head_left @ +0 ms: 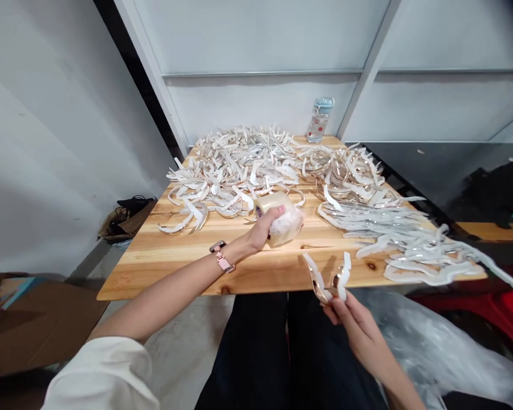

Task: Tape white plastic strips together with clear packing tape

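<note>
White sleeve point(98, 376) enters at lower left, leading to the left hand point(265, 228), which clenches a clear tape roll point(280, 219) on the wooden surface point(162, 267), a pink watch point(221, 256) on its wrist. Lower right, the right hand point(359, 330) pinches a U-curved, white-edged metal strip point(322, 279), both ends pointing up. Similar strips point(239, 171) heap across the surface; a water bottle point(319, 121) stands beyond them, upper middle.

Left hand point(267, 226) grips clear packing tape roll point(287, 219) over wooden surface point(162, 267); right hand point(355, 330) pinches curved metal strip with white film point(320, 279) just past surface edge. Heaps of similar strips point(239, 165) cover most of surface, plastic water bottle point(319, 121) behind.
</note>
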Tool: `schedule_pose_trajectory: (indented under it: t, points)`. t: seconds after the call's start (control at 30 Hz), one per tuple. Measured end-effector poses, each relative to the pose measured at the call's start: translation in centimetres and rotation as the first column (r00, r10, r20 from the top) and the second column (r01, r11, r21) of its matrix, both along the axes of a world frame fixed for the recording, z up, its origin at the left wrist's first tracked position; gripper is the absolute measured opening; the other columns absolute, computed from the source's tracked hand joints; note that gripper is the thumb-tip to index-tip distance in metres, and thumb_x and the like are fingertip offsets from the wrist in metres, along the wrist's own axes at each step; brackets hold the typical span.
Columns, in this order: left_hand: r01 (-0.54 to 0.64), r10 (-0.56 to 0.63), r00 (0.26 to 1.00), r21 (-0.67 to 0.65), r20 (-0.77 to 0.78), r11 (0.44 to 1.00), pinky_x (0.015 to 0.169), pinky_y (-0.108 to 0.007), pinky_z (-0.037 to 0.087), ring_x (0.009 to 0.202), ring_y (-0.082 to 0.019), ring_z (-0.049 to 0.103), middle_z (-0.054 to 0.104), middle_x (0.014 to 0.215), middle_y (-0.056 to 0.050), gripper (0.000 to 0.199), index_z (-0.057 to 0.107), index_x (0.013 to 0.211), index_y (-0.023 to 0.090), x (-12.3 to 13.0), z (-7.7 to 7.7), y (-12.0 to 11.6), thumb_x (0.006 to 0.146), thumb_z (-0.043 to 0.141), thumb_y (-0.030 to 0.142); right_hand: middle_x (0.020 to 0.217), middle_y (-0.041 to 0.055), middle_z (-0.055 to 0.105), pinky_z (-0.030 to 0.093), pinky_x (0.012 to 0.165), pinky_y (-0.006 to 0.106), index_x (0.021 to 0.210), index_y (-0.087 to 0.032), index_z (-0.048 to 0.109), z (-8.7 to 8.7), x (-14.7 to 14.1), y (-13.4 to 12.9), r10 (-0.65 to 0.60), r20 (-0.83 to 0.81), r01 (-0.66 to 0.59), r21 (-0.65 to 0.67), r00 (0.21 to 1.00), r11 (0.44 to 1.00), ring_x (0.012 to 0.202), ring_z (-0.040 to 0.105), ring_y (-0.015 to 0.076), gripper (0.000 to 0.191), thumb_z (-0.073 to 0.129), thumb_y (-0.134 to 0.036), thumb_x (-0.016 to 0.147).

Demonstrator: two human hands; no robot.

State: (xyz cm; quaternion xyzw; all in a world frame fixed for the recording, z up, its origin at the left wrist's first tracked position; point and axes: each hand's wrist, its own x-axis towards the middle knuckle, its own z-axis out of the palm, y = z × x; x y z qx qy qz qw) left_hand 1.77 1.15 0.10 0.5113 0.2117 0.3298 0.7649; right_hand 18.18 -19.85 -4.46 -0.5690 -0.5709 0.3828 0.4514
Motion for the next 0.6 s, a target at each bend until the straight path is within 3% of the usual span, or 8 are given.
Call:
schedule_pose_trajectory:
  t: [0.1, 0.17, 0.23, 0.27, 0.33, 0.47, 0.6]
  points:
    - [0.134, -0.133, 0.991, 0.068, -0.021, 0.989, 0.082, -0.032, 0.048, 0.088, -0.025, 0.067, 0.075, 0.096, -0.014, 0.063, 0.071, 0.104, 0.008, -0.7, 0.3, -0.9, 0.074, 0.064, 0.063, 0.072, -0.0004, 0.059, 0.043, 0.069, 0.027, 0.077, -0.023, 0.057, 4.4, 3.2, 2.7, 0.294, 0.269, -0.266, -0.136, 0.917, 0.954, 0.069, 0.056, 0.0171, 0.036, 0.044, -0.046, 0.101]
    - [0.247, -0.246, 0.969, 0.092, -0.018, 0.965, 0.08, -0.032, 0.047, 0.089, -0.025, 0.067, 0.074, 0.1, -0.013, 0.07, 0.068, 0.118, 0.009, -1.0, 0.7, -1.5, 0.075, 0.061, 0.065, 0.071, -0.0003, 0.062, 0.043, 0.07, 0.028, 0.077, -0.022, 0.062, 7.6, 4.9, 5.3, 0.519, 0.377, -0.413, -0.329, 0.767, 0.849, 0.069, 0.059, 0.0179, 0.037, 0.046, -0.047, 0.101]
    - [0.343, -0.339, 0.939, 0.136, -0.053, 0.93, 0.08, -0.032, 0.048, 0.095, -0.027, 0.067, 0.073, 0.105, -0.014, 0.075, 0.064, 0.125, 0.01, -1.2, 1.2, -2.1, 0.076, 0.061, 0.066, 0.071, 0.0001, 0.064, 0.043, 0.07, 0.027, 0.075, -0.021, 0.062, 10.5, 5.9, 8.2, 0.722, 0.336, -0.535, -0.501, 0.605, 0.68, 0.069, 0.059, 0.0172, 0.041, 0.046, -0.048, 0.1]
    - [0.385, -0.374, 0.922, 0.169, -0.097, 0.907, 0.082, -0.033, 0.048, 0.1, -0.028, 0.066, 0.072, 0.109, -0.014, 0.075, 0.063, 0.127, 0.011, -1.2, 1.5, -2.4, 0.076, 0.062, 0.066, 0.072, 0.0002, 0.065, 0.043, 0.069, 0.026, 0.076, -0.02, 0.063, 11.6, 6.2, 9.6, 0.779, 0.303, -0.576, -0.539, 0.549, 0.615, 0.069, 0.059, 0.0167, 0.041, 0.046, -0.048, 0.1]
    - [0.447, -0.406, 0.891, 0.241, -0.201, 0.862, 0.089, -0.034, 0.048, 0.11, -0.029, 0.062, 0.07, 0.119, -0.014, 0.072, 0.063, 0.126, 0.012, -1.3, 1.8, -2.8, 0.076, 0.066, 0.063, 0.071, -0.0001, 0.065, 0.042, 0.071, 0.026, 0.075, -0.019, 0.065, 13.4, 6.2, 11.9, 0.826, 0.279, -0.616, -0.559, 0.491, 0.555, 0.07, 0.058, 0.0158, 0.041, 0.048, -0.048, 0.099]
    - [0.389, -0.33, 0.915, 0.29, -0.234, 0.874, 0.094, -0.037, 0.046, 0.11, -0.028, 0.061, 0.067, 0.124, -0.014, 0.068, 0.063, 0.124, 0.012, -1.3, 1.8, -3.2, 0.078, 0.064, 0.064, 0.075, 0.0, 0.07, 0.043, 0.069, 0.025, 0.089, -0.018, 0.075, 15.1, 5.3, 15.4, 0.81, 0.274, -0.62, -0.532, 0.518, 0.577, 0.071, 0.06, 0.0157, 0.034, 0.066, -0.05, 0.088]
    - [0.383, -0.366, 0.922, 0.179, -0.125, 0.906, 0.095, -0.039, 0.046, 0.105, -0.031, 0.065, 0.072, 0.113, -0.017, 0.067, 0.069, 0.113, 0.009, -1.0, 1.9, -3.4, 0.082, 0.056, 0.066, 0.076, 0.0017, 0.072, 0.044, 0.065, 0.026, 0.088, -0.017, 0.075, 15.7, 4.3, 17.6, 0.704, 0.467, -0.54, -0.452, 0.535, 0.71, 0.073, 0.062, 0.0188, 0.036, 0.077, -0.051, 0.075]
